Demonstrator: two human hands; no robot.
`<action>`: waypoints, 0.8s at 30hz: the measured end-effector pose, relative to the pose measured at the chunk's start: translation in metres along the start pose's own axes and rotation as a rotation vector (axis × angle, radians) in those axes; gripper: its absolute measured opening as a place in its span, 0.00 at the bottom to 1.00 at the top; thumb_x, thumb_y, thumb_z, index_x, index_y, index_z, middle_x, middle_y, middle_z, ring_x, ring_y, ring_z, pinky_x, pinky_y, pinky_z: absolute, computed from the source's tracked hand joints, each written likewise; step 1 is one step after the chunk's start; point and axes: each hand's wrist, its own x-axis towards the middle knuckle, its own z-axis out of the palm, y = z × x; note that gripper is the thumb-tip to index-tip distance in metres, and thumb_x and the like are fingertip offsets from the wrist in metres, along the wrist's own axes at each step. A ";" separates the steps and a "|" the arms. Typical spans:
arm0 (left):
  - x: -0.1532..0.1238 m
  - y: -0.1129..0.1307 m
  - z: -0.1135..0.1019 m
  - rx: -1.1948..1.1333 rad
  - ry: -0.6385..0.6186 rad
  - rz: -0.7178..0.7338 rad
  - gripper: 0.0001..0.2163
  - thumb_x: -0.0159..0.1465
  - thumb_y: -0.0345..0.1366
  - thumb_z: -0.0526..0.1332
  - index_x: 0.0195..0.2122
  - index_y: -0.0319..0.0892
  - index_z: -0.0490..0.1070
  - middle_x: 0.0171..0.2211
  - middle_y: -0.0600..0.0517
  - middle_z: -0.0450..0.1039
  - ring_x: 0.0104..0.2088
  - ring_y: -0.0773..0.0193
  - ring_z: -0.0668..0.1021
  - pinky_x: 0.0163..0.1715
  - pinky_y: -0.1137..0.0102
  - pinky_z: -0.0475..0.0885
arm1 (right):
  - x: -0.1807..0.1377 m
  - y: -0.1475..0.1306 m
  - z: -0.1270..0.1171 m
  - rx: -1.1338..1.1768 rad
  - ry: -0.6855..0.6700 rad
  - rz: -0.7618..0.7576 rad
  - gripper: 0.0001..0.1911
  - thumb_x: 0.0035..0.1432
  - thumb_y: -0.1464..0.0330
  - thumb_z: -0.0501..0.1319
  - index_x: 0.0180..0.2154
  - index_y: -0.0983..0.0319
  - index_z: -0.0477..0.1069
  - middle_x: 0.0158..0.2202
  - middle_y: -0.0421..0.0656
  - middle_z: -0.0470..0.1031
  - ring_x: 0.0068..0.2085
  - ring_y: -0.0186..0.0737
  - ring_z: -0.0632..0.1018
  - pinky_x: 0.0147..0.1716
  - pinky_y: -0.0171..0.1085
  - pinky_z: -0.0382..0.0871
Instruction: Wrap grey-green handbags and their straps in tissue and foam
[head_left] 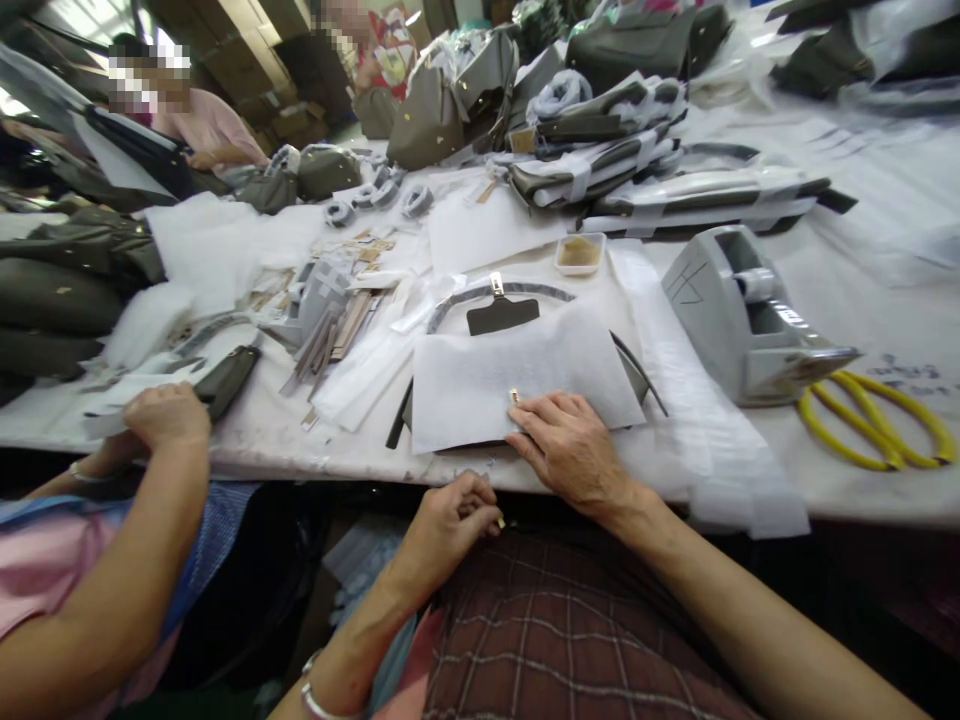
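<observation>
Bag (502,318) — mostly under white sheet (480,385)

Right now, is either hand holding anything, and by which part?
The left hand pinches a small gold piece between its fingers; which part is too small to tell. The right hand holds nothing; it rests flat on the white sheet.

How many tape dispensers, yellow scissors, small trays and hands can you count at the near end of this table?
Tape dispenser: 1
Yellow scissors: 1
Small tray: 1
Hands: 3 (the person's left hand, right hand, a co-worker's hand)
Total: 6
</observation>
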 end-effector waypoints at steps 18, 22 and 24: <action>-0.011 -0.093 -0.085 0.568 1.078 0.246 0.06 0.65 0.39 0.62 0.40 0.42 0.73 0.47 0.45 0.74 0.49 0.56 0.76 0.52 0.58 0.70 | -0.003 0.003 0.003 -0.075 0.045 -0.080 0.12 0.67 0.64 0.58 0.47 0.62 0.75 0.44 0.45 0.79 0.44 0.46 0.75 0.44 0.42 0.61; -0.018 -0.102 -0.103 0.444 1.009 0.135 0.09 0.62 0.43 0.64 0.34 0.43 0.74 0.55 0.45 0.70 0.57 0.52 0.71 0.59 0.54 0.64 | -0.003 0.003 0.004 -0.098 0.040 -0.081 0.13 0.67 0.63 0.58 0.47 0.62 0.75 0.44 0.46 0.79 0.44 0.47 0.75 0.44 0.42 0.62; -0.021 -0.108 -0.106 0.440 1.003 0.183 0.08 0.65 0.43 0.62 0.35 0.44 0.75 0.54 0.46 0.70 0.58 0.53 0.71 0.61 0.54 0.63 | -0.003 0.003 0.003 -0.109 0.038 -0.088 0.13 0.67 0.63 0.58 0.47 0.62 0.75 0.44 0.46 0.79 0.43 0.47 0.75 0.43 0.42 0.62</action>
